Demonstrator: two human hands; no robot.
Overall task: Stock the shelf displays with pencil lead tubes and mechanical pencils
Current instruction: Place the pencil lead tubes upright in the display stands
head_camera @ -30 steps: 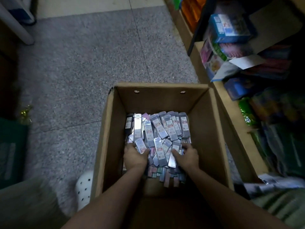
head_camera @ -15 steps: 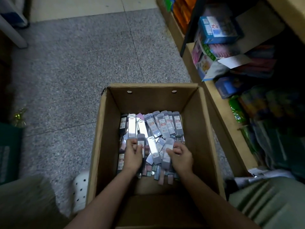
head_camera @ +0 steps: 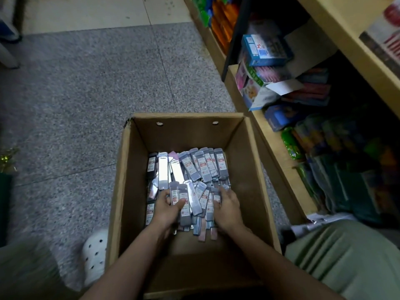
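Note:
An open cardboard box (head_camera: 127, 169) stands on the floor, its bottom covered with a heap of flat grey pencil lead tubes (head_camera: 203, 165) with red-and-white labels. Both my hands reach down into it. My left hand (head_camera: 167, 207) grips a few lead tubes (head_camera: 180, 204), thumb across their labels. My right hand (head_camera: 227, 205) lies on the pile beside it, fingers curled round another bunch of tubes (head_camera: 208, 202). The lower ends of the held tubes stick out below my hands.
A wooden shelf unit (head_camera: 266, 135) runs along the right, its low shelf crammed with coloured boxes (head_camera: 263, 50) and packets. Grey speckled floor (head_camera: 75, 94) lies left and ahead. My white perforated shoe (head_camera: 95, 254) is by the box's left corner, my knee at right.
My hands have gathered tubes from the pile toward each other; the left now grips a small stack. The view shifted slightly right and closer.

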